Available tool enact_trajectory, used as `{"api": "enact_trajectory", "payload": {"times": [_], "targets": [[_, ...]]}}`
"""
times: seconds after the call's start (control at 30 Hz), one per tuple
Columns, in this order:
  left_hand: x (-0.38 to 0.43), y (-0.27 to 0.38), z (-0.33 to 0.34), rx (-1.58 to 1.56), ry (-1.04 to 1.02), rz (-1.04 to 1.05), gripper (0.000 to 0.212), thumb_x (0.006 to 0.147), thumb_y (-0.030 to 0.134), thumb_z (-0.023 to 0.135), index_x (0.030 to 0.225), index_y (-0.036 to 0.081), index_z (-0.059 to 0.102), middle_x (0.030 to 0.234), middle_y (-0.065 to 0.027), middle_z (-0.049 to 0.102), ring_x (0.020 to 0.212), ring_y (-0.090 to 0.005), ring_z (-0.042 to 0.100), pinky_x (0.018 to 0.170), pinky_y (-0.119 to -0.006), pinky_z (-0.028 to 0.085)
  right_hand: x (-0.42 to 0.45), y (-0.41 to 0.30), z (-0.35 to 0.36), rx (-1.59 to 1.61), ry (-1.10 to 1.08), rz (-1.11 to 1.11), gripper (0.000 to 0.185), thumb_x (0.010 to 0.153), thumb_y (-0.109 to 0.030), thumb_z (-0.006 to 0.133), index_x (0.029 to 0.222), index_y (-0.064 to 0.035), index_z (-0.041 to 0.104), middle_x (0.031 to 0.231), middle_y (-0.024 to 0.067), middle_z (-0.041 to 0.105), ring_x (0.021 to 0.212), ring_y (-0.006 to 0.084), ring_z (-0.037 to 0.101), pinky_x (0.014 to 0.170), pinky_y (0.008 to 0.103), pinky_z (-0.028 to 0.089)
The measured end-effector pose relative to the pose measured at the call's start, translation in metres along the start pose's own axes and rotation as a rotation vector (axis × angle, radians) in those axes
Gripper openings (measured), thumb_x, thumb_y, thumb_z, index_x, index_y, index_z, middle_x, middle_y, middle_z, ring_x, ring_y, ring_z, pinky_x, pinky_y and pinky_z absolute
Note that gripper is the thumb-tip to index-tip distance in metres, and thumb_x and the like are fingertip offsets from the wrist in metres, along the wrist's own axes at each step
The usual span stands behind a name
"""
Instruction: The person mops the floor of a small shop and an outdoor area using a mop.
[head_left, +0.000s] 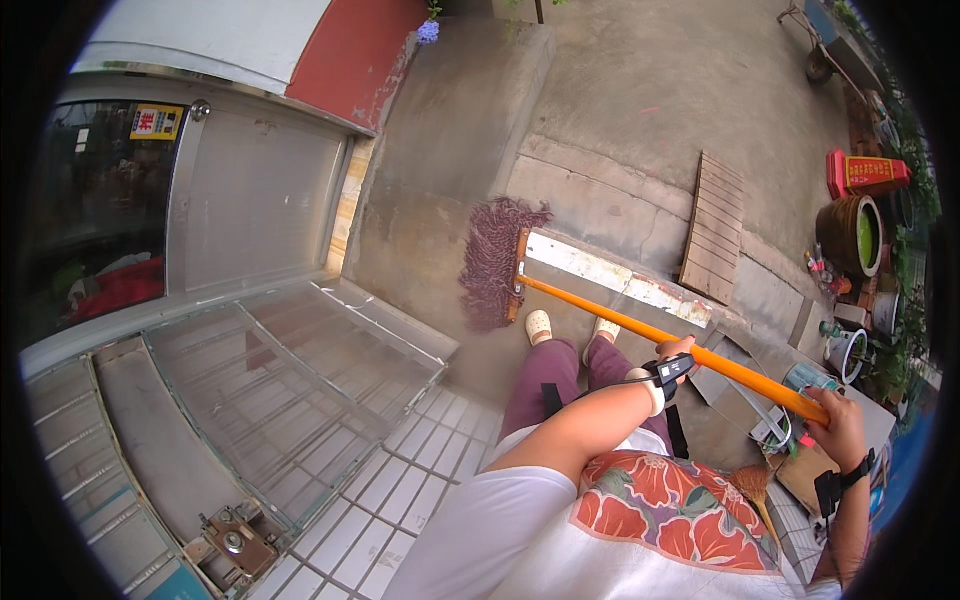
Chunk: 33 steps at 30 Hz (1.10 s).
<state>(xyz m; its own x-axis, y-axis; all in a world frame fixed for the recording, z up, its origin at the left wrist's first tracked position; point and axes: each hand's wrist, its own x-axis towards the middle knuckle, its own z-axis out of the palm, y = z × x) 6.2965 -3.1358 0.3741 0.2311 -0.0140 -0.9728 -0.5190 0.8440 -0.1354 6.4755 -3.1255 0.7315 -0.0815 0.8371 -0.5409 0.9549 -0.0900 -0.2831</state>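
A floor mop lies slantwise across the view, its orange handle (600, 311) running from the lower right to a wooden head bar (519, 277). Dark purple strands (495, 262) spread over the concrete ledge floor (420, 247). Partway along the handle my left hand (677, 349) is wrapped around it, partly covered by a black wrist device. My right hand (840, 426) grips near the handle's upper end. Both of my feet, in cream clogs (538, 327), stand just beside the mop head.
A glass display case (300, 390) and a metal-framed door (262, 195) stand on the left. A slatted wooden board (712, 229) rests across the step edge (600, 266). On the right are a glazed pot (847, 236), a red cone (866, 173), a white bucket (847, 354) and a whisk broom (752, 484).
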Motion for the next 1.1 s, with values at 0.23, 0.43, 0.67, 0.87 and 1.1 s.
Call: {"api": "enact_trajectory", "payload": {"times": [0.23,0.43,0.67,0.87,1.1], "targets": [[-0.004,0.024,-0.059,0.108,0.121,0.170,0.062,0.080,0.016,0.068,0.115,-0.005,0.022,0.102,-0.0273,0.053,0.074,-0.0323,0.065,0.060,-0.041,0.058,-0.002,-0.025,0.068,0.026,-0.025,-0.059,0.036,0.065,-0.003,0.071,0.099,-0.0047,0.061,0.088,0.0147,0.065,0.077,0.0352,0.063,0.067,0.0385,0.051],[0.015,0.135,-0.190,-0.046,0.141,0.475,0.055,0.080,0.017,0.068,0.117,-0.007,0.034,0.099,-0.0199,0.059,0.081,-0.0269,0.064,0.067,-0.036,0.054,0.075,-0.144,0.140,0.137,-0.079,-0.143,0.037,0.071,-0.007,0.069,0.107,-0.0089,0.059,0.092,0.0163,0.065,0.079,0.0361,0.063,0.068,0.0405,0.051],[-0.034,0.173,-0.383,-0.321,0.103,0.709,0.074,0.090,0.032,0.055,0.141,0.001,0.010,0.130,-0.0226,0.045,0.112,-0.0325,0.055,0.091,-0.043,0.046,0.189,-0.285,0.209,0.195,-0.048,-0.387,0.034,0.078,-0.015,0.067,0.111,-0.0103,0.057,0.083,0.0185,0.065,0.078,0.0370,0.063,0.067,0.0426,0.049],[-0.073,0.076,-0.520,-0.394,0.912,0.471,0.102,0.072,0.036,0.077,0.143,0.001,0.012,0.129,-0.0184,0.044,0.110,-0.0305,0.053,0.081,-0.043,0.050,0.227,-0.313,0.241,0.159,-0.257,-0.475,0.045,0.082,-0.015,0.063,0.124,-0.0109,0.049,0.085,0.0216,0.065,0.079,0.0381,0.063,0.070,0.0435,0.049],[-0.181,0.092,-0.537,-0.355,1.044,1.185,0.079,0.078,0.011,0.068,0.138,-0.002,0.019,0.139,-0.0228,0.032,0.122,-0.0325,0.042,0.099,-0.041,0.037,0.162,-0.195,0.299,0.204,-0.353,-0.445,0.060,0.083,-0.013,0.060,0.137,-0.0144,0.035,0.089,0.0250,0.063,0.084,0.0419,0.062,0.075,0.0462,0.048]]}}
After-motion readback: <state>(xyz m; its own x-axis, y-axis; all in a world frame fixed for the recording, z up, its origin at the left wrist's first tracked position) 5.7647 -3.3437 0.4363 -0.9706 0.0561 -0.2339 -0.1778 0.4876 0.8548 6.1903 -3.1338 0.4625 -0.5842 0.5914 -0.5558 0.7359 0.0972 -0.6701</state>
